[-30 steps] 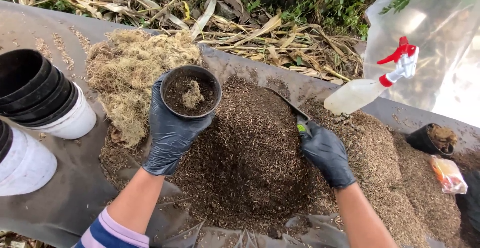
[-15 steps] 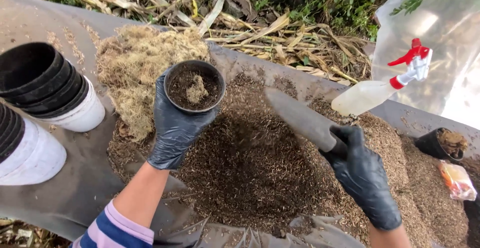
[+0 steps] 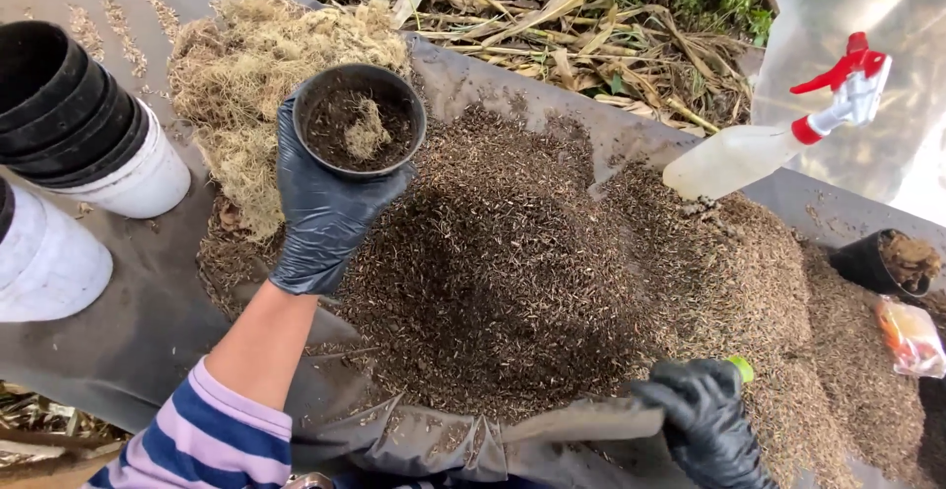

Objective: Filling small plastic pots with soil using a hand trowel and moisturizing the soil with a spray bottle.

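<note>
Pot [image 3: 361, 119], small, black and round, sits at 11 o'clock in the view, held up over the left edge of the bark heap [image 3: 512, 262]; it is partly filled with dark mix, with a tuft of pale moss on top. Nearest, at 5 o'clock, the right hand [image 3: 705, 420] in a black glove has its fingers curled shut around a green-tipped handle [image 3: 739, 368]; the tool's other end is hidden. At 7 o'clock a striped sleeve [image 3: 202, 440] leads up to the left hand [image 3: 325, 208], also gloved black, its fingers wrapped under and around the pot. Grey sheet [image 3: 148, 321] covers the tabletop beneath the heap. At 9 o'clock lie 2 white pots [image 3: 59, 252] with black pots nested in 1 of them. Moss pile [image 3: 241, 65] lies just behind the pot. At 2 o'clock a spray bottle [image 3: 764, 144] with a red trigger lies tilted at the heap's far edge. Dry leaves [image 3: 552, 26] lie beyond.
</note>
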